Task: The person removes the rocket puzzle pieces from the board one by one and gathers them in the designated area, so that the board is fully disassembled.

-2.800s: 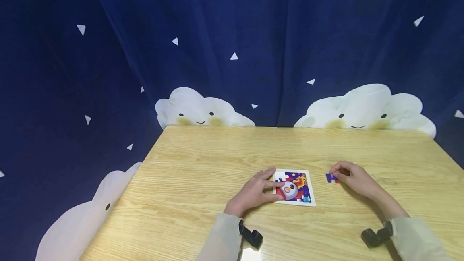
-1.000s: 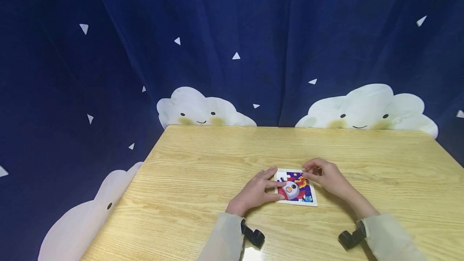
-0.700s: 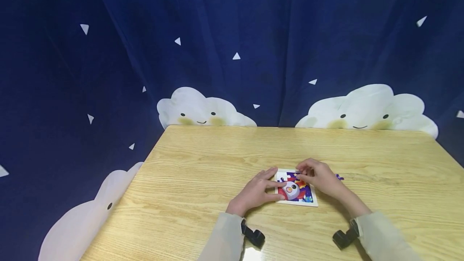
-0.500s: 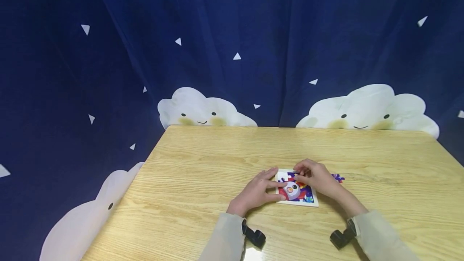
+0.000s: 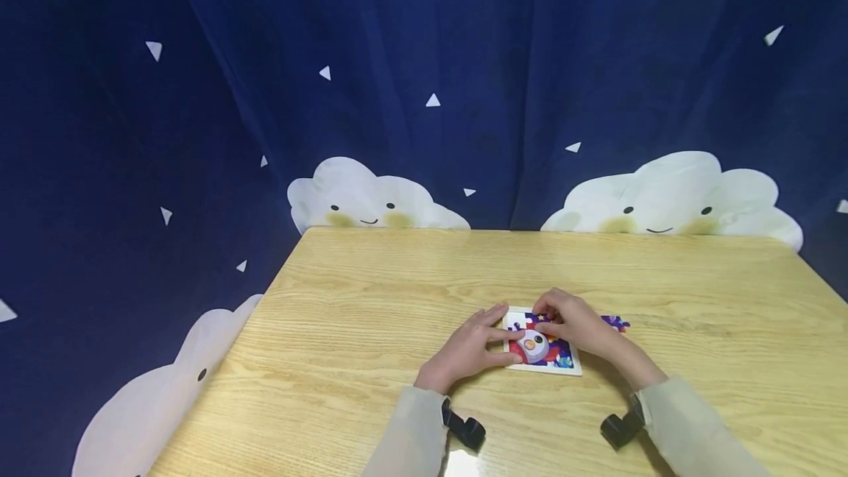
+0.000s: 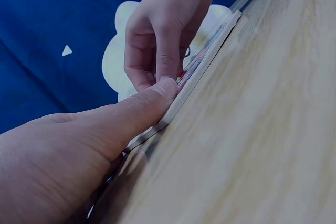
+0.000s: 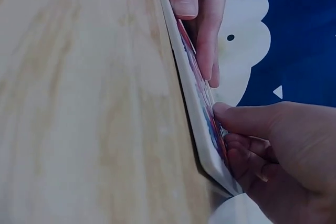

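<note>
A small jigsaw puzzle (image 5: pixel 556 353) in a white frame lies flat on the table, with a bird-like face pictured on it and a white gap at its upper left. My left hand (image 5: pixel 464 350) rests over its left side, fingers spread and fairly straight, thumb on the near edge. At the upper part of the picture, my right hand (image 5: pixel 579 324) has curled fingers and thumb around a star-marked puzzle piece (image 5: pixel 541 317), mostly hidden by the fingers. In the right wrist view, the right thumb (image 7: pixel 247 119) touches the puzzle surface.
A loose purple puzzle piece (image 5: pixel 616 322) lies just right of the frame, partly behind the right hand. The wooden table (image 5: pixel 331 359) meets a dark blue curtain (image 5: pixel 397 57) with printed clouds at its far edge. Black camera mounts (image 5: pixel 464 429) sit on both wrists.
My right hand let go of a purple piece on the table at the right, then moved left over the puzzle's upper part. My left hand stays in place.
</note>
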`<state>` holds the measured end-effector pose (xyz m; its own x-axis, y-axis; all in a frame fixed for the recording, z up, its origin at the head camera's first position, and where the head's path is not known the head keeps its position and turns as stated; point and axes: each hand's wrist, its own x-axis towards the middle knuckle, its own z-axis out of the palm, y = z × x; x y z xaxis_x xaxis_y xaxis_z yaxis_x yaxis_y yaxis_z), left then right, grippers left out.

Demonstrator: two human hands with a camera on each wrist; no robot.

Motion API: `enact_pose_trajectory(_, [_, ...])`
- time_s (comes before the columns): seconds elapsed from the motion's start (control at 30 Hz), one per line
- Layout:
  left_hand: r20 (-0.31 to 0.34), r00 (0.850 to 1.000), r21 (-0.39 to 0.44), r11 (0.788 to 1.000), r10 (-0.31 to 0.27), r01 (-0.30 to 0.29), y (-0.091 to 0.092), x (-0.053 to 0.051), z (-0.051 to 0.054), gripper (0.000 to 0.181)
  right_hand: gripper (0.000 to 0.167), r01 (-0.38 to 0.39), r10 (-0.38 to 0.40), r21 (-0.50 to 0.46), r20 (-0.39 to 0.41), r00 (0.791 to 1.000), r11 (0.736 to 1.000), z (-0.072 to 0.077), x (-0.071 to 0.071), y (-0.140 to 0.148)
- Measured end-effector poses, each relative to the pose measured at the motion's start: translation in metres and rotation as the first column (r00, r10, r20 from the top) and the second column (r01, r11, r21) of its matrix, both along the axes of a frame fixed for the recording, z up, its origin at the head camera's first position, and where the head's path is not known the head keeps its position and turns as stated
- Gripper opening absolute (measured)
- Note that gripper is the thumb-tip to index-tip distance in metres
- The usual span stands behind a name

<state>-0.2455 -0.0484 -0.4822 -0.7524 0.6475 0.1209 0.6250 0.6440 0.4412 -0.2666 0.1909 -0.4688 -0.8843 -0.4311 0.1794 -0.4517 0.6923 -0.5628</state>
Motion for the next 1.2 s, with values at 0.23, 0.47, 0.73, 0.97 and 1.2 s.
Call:
enact_pose_trajectory(0.23, [-0.001,1.000,0.001,1.000,-0.004,0.004,0.000,0.000,0.000,0.046,0.014,-0.029,0.026,0.060,0.049,0.998,0.998,0.009,0.000,-0.005])
enact_pose_trajectory(0.47, [-0.005,1.000,0.000,1.000,-0.002,0.002,0.000,0.000,0.001,0.046,0.013,-0.091,0.083,0.081,0.098,0.992,0.993,0.016,-0.003,-0.008])
enact_pose_trajectory(0.73, [-0.018,1.000,-0.002,1.000,-0.008,0.008,0.000,0.001,0.001,0.046,0.013,-0.111,0.102,0.069,0.117,0.988,0.991,0.015,-0.003,-0.007])
enact_pose_trajectory(0.97, [-0.038,0.999,-0.005,1.000,-0.014,0.014,0.000,0.000,0.000,0.046,0.015,-0.121,0.116,0.062,0.068,0.991,0.991,0.014,-0.001,-0.005])
enact_pose_trajectory(1.2, [-0.041,0.999,-0.003,1.000,-0.014,0.014,0.000,0.000,-0.001,0.046,0.016,-0.154,0.152,0.085,0.038,0.988,0.984,0.012,-0.002,-0.003])
